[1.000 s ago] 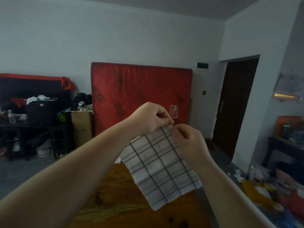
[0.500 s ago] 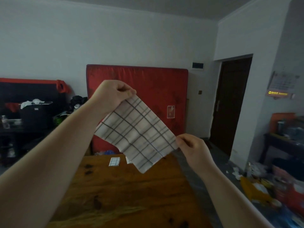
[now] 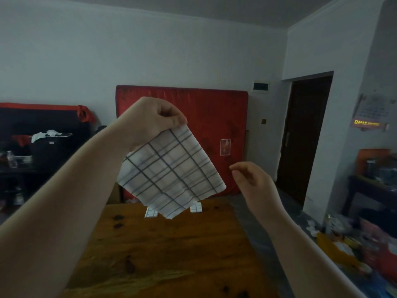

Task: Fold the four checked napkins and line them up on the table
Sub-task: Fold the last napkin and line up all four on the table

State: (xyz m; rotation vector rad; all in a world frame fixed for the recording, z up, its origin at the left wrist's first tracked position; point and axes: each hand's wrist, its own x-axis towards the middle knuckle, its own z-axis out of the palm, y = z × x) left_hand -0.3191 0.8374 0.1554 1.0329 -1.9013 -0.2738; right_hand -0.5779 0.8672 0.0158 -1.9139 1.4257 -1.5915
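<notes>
Now the right hand (image 3: pixel 253 186) has released the napkin (image 3: pixel 171 173) the left hand (image 3: pixel 152 119) pinches.

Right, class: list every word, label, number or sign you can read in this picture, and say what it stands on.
Nothing can be read.
Lit yellow sign, far right: characters too blurred.
Wall sheet above it: print too blurred.
Label on the red mattress: too small.
</notes>
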